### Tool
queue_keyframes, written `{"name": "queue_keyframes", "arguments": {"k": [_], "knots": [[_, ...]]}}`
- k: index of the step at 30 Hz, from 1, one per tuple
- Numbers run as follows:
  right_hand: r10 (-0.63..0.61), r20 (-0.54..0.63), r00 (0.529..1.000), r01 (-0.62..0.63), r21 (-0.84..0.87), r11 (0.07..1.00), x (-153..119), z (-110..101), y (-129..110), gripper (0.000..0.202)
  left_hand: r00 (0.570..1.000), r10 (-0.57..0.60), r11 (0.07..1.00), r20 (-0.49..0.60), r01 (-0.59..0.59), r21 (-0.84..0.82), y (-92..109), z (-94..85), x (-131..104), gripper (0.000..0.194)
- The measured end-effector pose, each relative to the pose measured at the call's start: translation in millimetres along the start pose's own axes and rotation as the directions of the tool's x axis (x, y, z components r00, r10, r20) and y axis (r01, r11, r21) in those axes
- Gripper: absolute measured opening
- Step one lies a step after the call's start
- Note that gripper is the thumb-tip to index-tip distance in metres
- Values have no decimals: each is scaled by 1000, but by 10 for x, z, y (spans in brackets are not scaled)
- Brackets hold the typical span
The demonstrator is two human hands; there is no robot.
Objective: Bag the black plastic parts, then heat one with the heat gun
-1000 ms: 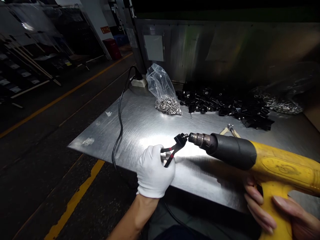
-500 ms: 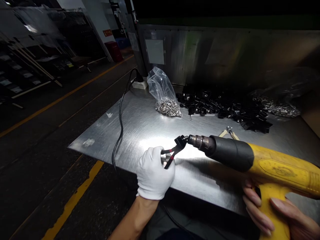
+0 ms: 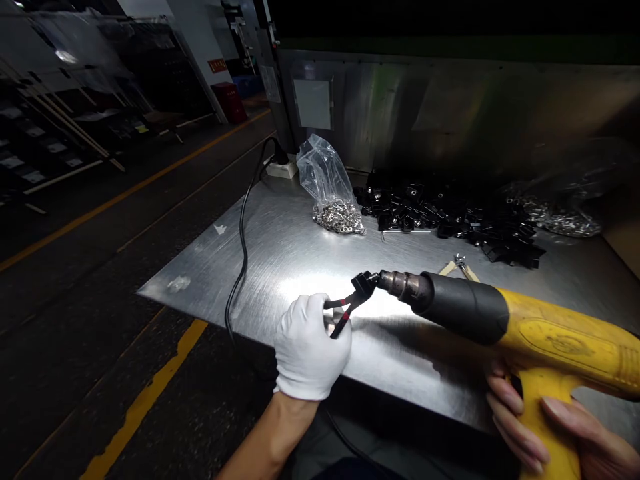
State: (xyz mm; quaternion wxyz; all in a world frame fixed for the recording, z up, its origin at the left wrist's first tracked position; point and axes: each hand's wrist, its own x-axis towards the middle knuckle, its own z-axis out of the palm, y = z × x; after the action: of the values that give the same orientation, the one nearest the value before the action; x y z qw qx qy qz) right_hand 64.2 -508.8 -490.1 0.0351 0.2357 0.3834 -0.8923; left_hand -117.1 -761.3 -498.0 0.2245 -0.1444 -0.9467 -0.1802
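Note:
My left hand [image 3: 311,350], in a white glove, is closed around the handles of a pair of pliers [image 3: 342,319] with black and red grips. At the pliers' jaws is a small black part [image 3: 364,284] with a short metal piece on its right side. Bare-skinned, my right hand [image 3: 520,423] wraps the grip of a yellow heat gun [image 3: 565,337]. Its dark stepped nozzle [image 3: 403,287] points left, right up against the metal piece; whether they touch I cannot tell. The pliers' jaws are mostly hidden by the black part.
On the metal table [image 3: 275,253] stands a clear bag of small metal fittings [image 3: 337,213]. Behind lies a heap of black parts [image 3: 425,210], with another bag of fittings [image 3: 570,220] at right. Cream-handled pliers [image 3: 460,265] lie behind the nozzle. A black cable [image 3: 243,227] crosses the left side.
Hardly anything differs. The whole view has shifted very slightly; both hands keep the same hold, and the nozzle stays at the metal piece.

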Motion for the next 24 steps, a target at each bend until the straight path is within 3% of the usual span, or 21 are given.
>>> {"name": "queue_keyframes", "arguments": {"k": [8, 13, 18, 24], "knots": [[3, 0, 1000, -3, 12, 1000, -1, -20, 8, 36, 1000, -1, 1000, 5, 1, 4, 8, -6, 3, 16], [-6, 71, 997, 6, -1, 1000, 17, -89, 24, 36, 1000, -5, 1000, 5, 5, -9, 7, -8, 0, 15], [1, -5, 1000, -1, 14, 1000, -1, 5, 5, 36, 1000, -10, 1000, 6, 11, -21, 4, -6, -6, 14], [2, -19, 1000, -2, 4, 1000, -9, 69, -9, 36, 1000, -8, 1000, 3, 8, -18, 9, -7, -4, 11]]}}
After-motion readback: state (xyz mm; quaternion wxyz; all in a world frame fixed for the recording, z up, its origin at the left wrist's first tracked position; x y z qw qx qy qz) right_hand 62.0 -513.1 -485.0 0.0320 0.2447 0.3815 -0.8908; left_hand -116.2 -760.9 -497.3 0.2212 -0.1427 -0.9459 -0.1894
